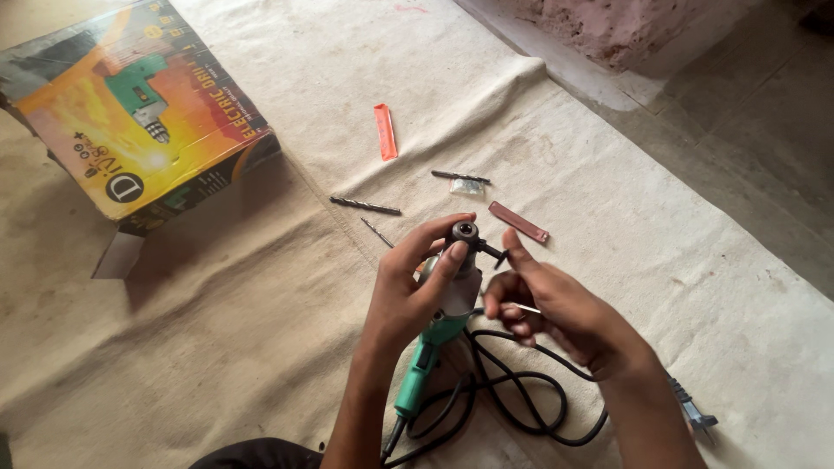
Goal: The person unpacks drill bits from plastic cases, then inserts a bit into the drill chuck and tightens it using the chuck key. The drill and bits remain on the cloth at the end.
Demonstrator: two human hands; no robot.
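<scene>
Drill [434, 339] gripped at its chuck [465, 233] by left hand [413, 291]; right hand [556, 308] apparently turning the chuck key [493, 254]. Tightening likely needs steady twisting.

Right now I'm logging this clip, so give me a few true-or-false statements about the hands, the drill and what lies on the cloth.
1. The left hand grips the green drill near its chuck. True.
2. The right hand rests flat on the cardboard box. False: it is at the chuck key, far from the box.
3. An orange strip lies on the cloth. True.
4. The black cord is wound round the box. False: it loops on the cloth beneath the hands.
</scene>
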